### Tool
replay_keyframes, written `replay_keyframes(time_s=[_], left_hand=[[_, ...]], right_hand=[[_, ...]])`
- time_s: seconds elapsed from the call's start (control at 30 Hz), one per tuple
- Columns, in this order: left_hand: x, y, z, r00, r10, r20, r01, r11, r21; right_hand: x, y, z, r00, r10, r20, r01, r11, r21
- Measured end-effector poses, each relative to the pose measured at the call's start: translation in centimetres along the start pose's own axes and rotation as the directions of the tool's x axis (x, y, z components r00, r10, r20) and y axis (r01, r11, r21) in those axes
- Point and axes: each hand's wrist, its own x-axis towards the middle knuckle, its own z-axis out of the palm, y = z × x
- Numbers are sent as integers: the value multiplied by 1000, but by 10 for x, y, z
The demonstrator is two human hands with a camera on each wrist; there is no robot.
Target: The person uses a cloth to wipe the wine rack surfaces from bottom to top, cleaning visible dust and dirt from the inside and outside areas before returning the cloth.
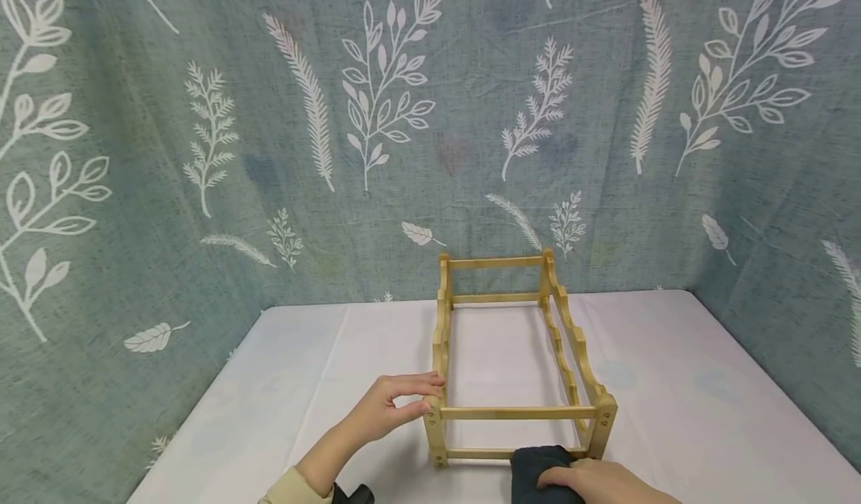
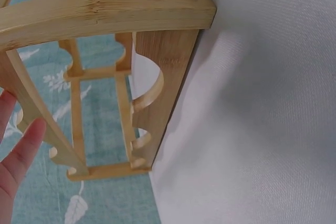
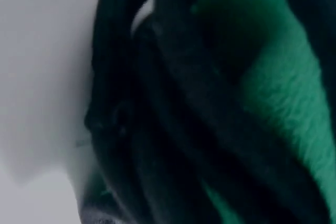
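A light wooden rack [image 1: 518, 413] with scalloped side rails stands lengthwise on the white-covered table. My left hand [image 1: 397, 403] is at its near left corner, the fairly straight fingers on the side rail and the thumb by the corner post. In the left wrist view two fingertips [image 2: 34, 129] touch the scalloped rail. With my right hand [image 1: 599, 481] I grip a folded dark cloth [image 1: 541, 470] against the rack's lower front bar, near the right post. Close up in the right wrist view, the cloth [image 3: 273, 93] shows dark folds and a fuzzy green side; the hand is hidden there.
The white tablecloth [image 1: 363, 339] covers the table. Grey-green fabric [image 1: 457, 115] with white leaf prints hangs behind and on both sides, close to the rack's far end. A small black object [image 1: 359, 494] shows by my left wrist at the bottom.
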Motion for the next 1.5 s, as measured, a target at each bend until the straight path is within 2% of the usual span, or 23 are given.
replay_keyframes(time_s=[0.1, 0.17, 0.4, 0.5, 0.6, 0.73, 0.83, 0.97, 1.03, 1.1, 1.23, 1.33, 1.4, 1.5], left_hand=[[-1, -6, 2, 1000, 1, 0, -1, 1000, 1], [-2, -11, 3, 1000, 11, -2, -11, 1000, 7], [-5, -13, 3, 999, -48, -1, 48, 998, -41], [-4, -14, 3, 1000, -16, 1, 16, 1000, -20], [-4, -15, 3, 1000, -4, 0, 4, 1000, -14], [-3, -14, 3, 999, -40, 7, 40, 998, -47], [-2, -13, 3, 998, -56, 17, 57, 996, -64], [-1, -12, 4, 999, -35, 16, 36, 998, -50], [-1, -12, 4, 1000, -23, 10, 24, 999, -41], [-1, -11, 4, 1000, -21, 3, 21, 999, -35], [-1, -10, 3, 999, -33, 3, 33, 999, -40], [-1, -10, 3, 999, -35, 4, 35, 999, -41], [-2, -11, 3, 999, -34, 4, 34, 999, -42], [-3, -12, 3, 999, -32, 7, 32, 999, -37]], right_hand=[[-12, 14, 0, 997, 68, 40, -71, 996, 59], [-16, 19, 2, 996, 77, 44, -80, 993, 82], [-12, 17, 8, 997, 76, 4, -76, 987, 141], [-7, 12, 7, 1000, 11, -15, -9, 985, 170], [3, 2, 6, 994, -104, -44, 110, 977, 181], [20, -16, 5, 968, -234, -92, 247, 953, 173], [32, -24, 7, 955, -279, -104, 293, 942, 163], [38, -24, 8, 964, -250, -87, 262, 950, 171], [35, -21, 8, 974, -209, -83, 221, 959, 180], [28, -15, 7, 976, -195, -95, 209, 962, 173], [6, 0, 6, 996, -59, -67, 69, 985, 157], [-10, 14, 2, 998, 58, -12, -55, 989, 136], [-22, 25, -3, 998, 61, 3, -61, 993, 105], [-39, 41, -13, 998, -52, -36, 54, 998, 40]])
